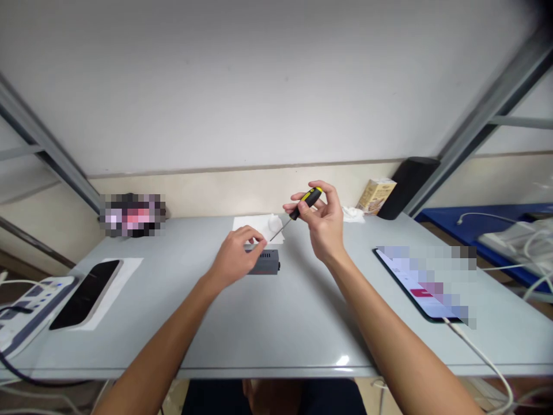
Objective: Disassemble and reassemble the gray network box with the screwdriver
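Note:
In my right hand (325,222) is a screwdriver (307,202) with a black and yellow handle, raised above the table. Its thin shaft slants down to the left. My left hand (239,253) is closed in a pinch close to the screwdriver's tip; whatever sits between thumb and finger is too small to make out. Below and partly behind the left hand, a dark grey metal box (268,263) with slots along its side rests on the table, its left part hidden by that hand.
A white paper (250,223) lies behind the box on the grey table (276,328). At left are a black phone (88,291) and a power strip (32,311). At right are a lit tablet (421,288) with a cable, a small carton (377,195) and a black cylinder (406,187).

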Action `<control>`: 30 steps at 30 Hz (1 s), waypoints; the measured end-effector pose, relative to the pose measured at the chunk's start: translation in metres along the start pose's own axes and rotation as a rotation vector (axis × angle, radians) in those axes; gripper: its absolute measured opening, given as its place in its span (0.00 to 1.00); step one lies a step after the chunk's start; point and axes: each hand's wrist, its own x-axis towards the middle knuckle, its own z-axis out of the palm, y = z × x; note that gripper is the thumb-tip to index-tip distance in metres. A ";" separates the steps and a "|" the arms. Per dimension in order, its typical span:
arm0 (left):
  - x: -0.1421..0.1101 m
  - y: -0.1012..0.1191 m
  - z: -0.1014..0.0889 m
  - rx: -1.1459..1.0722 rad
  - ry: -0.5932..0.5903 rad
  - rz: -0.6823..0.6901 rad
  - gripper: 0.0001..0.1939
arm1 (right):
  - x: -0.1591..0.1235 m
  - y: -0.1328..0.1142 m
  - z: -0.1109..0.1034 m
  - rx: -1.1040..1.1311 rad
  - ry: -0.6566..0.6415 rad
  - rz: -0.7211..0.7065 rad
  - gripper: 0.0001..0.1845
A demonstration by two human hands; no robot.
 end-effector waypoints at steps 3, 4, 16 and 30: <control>0.006 -0.026 -0.017 0.019 0.141 -0.101 0.09 | 0.002 0.006 -0.005 -0.071 0.154 -0.003 0.24; 0.007 -0.037 -0.021 0.050 0.176 -0.148 0.09 | 0.002 0.008 -0.006 -0.100 0.191 0.006 0.24; -0.003 -0.086 -0.004 0.416 -0.069 -0.156 0.11 | 0.001 0.034 -0.012 -0.255 0.233 0.108 0.24; 0.004 -0.062 -0.046 -0.174 -0.140 -0.296 0.20 | 0.005 0.010 -0.015 -0.145 0.075 0.090 0.18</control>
